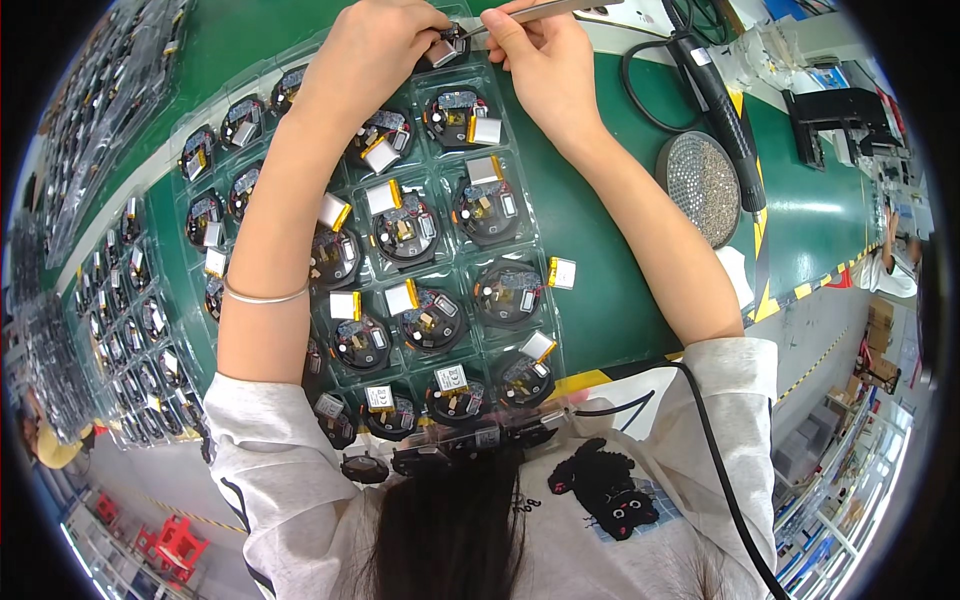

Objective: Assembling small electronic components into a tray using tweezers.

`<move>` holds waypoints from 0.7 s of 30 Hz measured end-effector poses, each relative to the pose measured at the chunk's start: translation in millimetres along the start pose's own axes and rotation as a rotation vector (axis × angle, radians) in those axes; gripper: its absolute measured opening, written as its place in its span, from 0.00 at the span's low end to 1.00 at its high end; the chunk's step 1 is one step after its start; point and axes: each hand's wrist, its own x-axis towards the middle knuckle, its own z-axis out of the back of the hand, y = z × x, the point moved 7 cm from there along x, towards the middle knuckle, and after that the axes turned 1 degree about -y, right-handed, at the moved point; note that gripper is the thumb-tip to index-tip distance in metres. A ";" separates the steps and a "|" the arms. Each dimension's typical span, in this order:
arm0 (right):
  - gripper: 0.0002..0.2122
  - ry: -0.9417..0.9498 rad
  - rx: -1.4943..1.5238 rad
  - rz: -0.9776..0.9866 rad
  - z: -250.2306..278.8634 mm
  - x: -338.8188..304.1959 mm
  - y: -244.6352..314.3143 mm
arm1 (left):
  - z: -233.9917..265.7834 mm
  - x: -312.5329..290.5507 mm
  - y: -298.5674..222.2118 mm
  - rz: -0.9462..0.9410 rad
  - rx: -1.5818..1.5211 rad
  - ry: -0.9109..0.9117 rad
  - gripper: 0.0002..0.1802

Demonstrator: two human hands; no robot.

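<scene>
Two hands I see at twelve o'clock: bare left hand (395,35), fingers narrow, at one round black circuit module (459,48), whether gripping I cannot tell; bare right hand (545,50) holds one slim silver metal tool (550,10).

My left arm (268,230): stretched forward; left grip (395,32), fingers curled. My right arm (650,235): slanting inward; right grip (550,70), thumb and fingers pinching.

1 tweezer (548,11), 1 bracelet (262,299)
</scene>
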 end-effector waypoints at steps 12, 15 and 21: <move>0.04 0.006 -0.080 0.067 -0.8 -1.3 3.6 | -0.9 -1.7 -1.7 0.016 -0.084 -0.012 0.07; 0.04 -0.001 -0.125 0.103 0.9 -1.1 7.5 | -16.2 -5.3 11.5 0.283 0.538 0.397 0.07; 0.05 -0.032 -0.090 0.057 1.1 -3.8 4.0 | -17.5 -12.8 19.2 0.331 0.546 0.408 0.06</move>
